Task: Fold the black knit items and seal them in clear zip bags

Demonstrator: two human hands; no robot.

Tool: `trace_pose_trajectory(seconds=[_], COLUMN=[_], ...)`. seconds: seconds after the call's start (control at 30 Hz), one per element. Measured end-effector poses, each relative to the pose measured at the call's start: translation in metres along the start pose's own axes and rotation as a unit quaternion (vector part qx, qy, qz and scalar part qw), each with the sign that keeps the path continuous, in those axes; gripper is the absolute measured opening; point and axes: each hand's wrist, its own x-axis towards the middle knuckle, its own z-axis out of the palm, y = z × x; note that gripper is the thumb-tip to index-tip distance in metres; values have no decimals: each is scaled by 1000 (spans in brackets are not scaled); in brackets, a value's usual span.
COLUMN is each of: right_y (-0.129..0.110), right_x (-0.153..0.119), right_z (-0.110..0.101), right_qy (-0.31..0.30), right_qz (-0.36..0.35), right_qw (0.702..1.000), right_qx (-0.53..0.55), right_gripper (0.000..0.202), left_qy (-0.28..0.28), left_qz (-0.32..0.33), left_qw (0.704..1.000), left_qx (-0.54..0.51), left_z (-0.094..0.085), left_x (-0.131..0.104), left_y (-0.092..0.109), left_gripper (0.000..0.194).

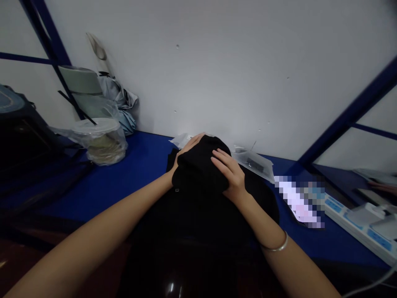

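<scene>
- The right hand [231, 171] lies with fingers bent over the bunched black cloth [201, 169], at the centre of the frame.
- The left hand [187, 149] clasps its far left side, fingertips partly hidden; the cloth is held between both.
- Just right of it, a clear plastic pouch [263, 170] rests on the blue table [145, 165].
- Right edge: white power strip [345, 214].
- Upper left: bagged tub [107, 147].

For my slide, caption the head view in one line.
Left hand and right hand against opposite sides of bunched black cloth at a blue table, power strip to the right.
</scene>
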Motion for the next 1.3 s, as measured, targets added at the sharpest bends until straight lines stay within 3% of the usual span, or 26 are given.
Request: trace_pose_trajectory(seconds=[0.17,0.33,0.7,0.83,0.97,1.07,1.3], right_y=[3,7,4,4,0,-2,-4], right_x=[2,1,1,2,4,5,8], right_z=[-2,0,2,0,-2,-2,-4], right_qy=[-35,-53,-76,-91,-114,-145,-197], right_qz=[48,70,122,133,127,137,147], right_qw=[998,995,982,978,975,969,958], right_qx=[-11,-56,-125,-133,-140,-147,-151], right_gripper=[50,49,49,51,54,60,60], left_qy=[65,86,100,152,205,202,196], left_qz=[-9,77,98,91,131,162,158], left_qw=[995,984,983,976,965,963,965], left_qx=[-75,-132,-115,-125,-96,-71,-75], left_z=[-1,-5,-5,-3,-4,-3,-1], left_x=[-2,-9,-11,-12,-13,-13,-11], left_y=[6,17,24,23,22,19,17], left_gripper=[45,42,38,31,29,27,29])
